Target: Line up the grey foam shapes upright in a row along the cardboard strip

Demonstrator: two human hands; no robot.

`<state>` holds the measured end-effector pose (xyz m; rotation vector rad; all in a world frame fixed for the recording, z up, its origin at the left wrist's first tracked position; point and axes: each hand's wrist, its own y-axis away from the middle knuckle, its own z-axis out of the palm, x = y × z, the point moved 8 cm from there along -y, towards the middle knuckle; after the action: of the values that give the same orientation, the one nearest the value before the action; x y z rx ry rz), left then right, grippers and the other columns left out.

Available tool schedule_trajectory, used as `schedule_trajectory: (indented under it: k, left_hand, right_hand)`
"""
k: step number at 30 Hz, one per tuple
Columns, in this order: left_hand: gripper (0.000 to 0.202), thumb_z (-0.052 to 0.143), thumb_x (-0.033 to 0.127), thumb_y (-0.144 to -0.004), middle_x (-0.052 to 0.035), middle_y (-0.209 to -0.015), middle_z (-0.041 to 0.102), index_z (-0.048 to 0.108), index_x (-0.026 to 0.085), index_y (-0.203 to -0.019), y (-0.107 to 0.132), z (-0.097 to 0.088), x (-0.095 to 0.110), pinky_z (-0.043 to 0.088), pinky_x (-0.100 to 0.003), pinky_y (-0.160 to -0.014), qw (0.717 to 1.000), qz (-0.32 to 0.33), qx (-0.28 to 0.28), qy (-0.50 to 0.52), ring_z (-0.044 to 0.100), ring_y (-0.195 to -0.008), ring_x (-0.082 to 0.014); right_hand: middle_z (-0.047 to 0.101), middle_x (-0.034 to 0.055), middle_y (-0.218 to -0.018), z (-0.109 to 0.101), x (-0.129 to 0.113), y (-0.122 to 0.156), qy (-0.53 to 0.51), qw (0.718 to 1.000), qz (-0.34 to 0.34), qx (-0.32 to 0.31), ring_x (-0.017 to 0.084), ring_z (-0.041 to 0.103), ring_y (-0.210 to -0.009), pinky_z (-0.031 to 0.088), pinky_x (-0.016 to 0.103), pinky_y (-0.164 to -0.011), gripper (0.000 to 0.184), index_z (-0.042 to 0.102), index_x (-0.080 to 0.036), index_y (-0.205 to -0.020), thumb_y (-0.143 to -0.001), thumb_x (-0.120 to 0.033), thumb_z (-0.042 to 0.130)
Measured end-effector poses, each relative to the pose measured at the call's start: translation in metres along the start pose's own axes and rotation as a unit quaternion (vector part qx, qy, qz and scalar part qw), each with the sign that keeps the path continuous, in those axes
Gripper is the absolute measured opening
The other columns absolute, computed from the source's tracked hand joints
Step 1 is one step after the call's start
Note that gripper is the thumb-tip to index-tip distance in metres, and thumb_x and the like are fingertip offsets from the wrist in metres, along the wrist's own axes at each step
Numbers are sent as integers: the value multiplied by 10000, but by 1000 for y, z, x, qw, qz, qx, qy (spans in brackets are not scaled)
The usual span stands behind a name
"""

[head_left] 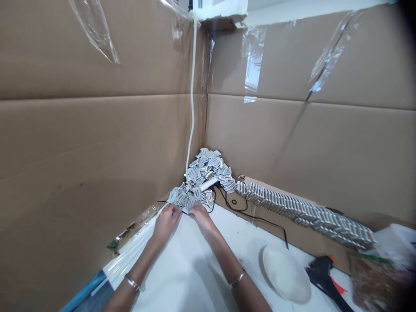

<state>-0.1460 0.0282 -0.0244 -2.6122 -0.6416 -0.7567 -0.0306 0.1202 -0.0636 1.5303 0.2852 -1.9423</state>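
A heap of small flat white-grey pieces [208,167], each with slot-like outlines, is piled in the corner of the cardboard walls. My left hand [167,221] is at the heap's front left edge, its fingers curled in and touching the lowest pieces. Whatever lies between those fingers is too small to make out. Close by on the right, my right hand [200,214] has its fingertips bent against a flat white piece [190,203] at the front of the heap. A white strip [209,184] lies across the pile.
Stacked pieces [302,210] run in a long row along the right wall. Black cable [260,216] crosses the cardboard and table edge. To the right are a white oval dish [286,273], a black glue gun [326,277] and a bag [373,279]. A white cord [193,86] hangs in the corner.
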Motion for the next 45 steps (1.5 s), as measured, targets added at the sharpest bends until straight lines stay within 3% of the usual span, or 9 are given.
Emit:
schedule_trajectory:
  k: [5,9,15,24,31,36,38,40,45]
  left_hand:
    - [218,441,317,-952,-83,-956,677,610,198,-884,-1,-2,7,459,-342,-837,1000,3,0,-13,628,-897,-242]
    - [203,460,363,-948,-73,-970,666,592,212,-924,8,-5,27,467,-353,-840,998,59,14,-26,623,-932,-251]
    - [71,500,246,-929,-66,-916,661,539,207,-884,6,21,55,445,-330,-795,989,110,-19,-92,628,-937,-255]
    - [93,510,285,-962,-22,-842,685,507,216,-898,-12,37,39,338,-269,-635,994,27,-52,-91,656,-806,-208]
    - [157,515,338,-943,-7,-805,653,515,215,-846,-9,35,39,351,-257,-650,998,41,-43,-32,620,-757,-182]
    - [246,435,395,-980,-15,-787,646,527,215,-839,-9,34,43,357,-266,-643,997,71,-17,-32,606,-724,-179]
    - [259,409,387,-991,-21,-785,646,529,213,-840,-8,33,46,355,-273,-644,996,84,-8,-42,608,-724,-183]
    - [257,403,374,-995,-20,-774,645,532,213,-843,-8,33,46,351,-276,-638,995,88,-5,-46,611,-721,-185]
    - [248,422,344,-997,-16,-766,656,541,210,-826,-10,36,41,349,-278,-633,996,75,-5,-51,622,-714,-181]
  right_hand:
    - [723,45,-1071,10,-3,2,94,995,-19,2,205,664,-1010,504,298,-879,443,626,-185,-1109,-670,-173,569]
    - [718,76,-1065,-11,-19,6,212,976,-45,37,211,671,-987,503,310,-888,363,641,-159,-1077,-729,-141,539]
    - [621,131,-1229,-32,-62,13,426,891,-119,104,237,559,-1194,395,351,-1052,341,642,-153,-1143,-838,-107,498]
    - [627,184,-1217,-17,-60,1,588,792,-123,112,267,593,-1140,452,361,-959,386,604,-114,-1222,-844,-74,534]
    - [709,60,-1036,-30,-72,7,584,787,-170,99,195,650,-978,462,268,-835,203,685,-198,-1014,-920,-156,509]
    - [680,55,-1168,-39,-132,10,561,789,-224,108,161,624,-1055,431,239,-888,284,641,-208,-1192,-1004,-263,435]
    - [670,58,-1189,-31,-168,8,572,763,-272,126,184,627,-1044,436,257,-857,322,637,-236,-1238,-1023,-317,411]
    - [681,55,-1113,-8,-191,-3,611,729,-299,77,185,642,-968,434,257,-812,324,650,-263,-1236,-1026,-331,413]
    - [643,81,-997,49,-201,-42,676,660,-315,-86,172,618,-840,412,253,-738,238,725,-193,-1024,-986,-209,490]
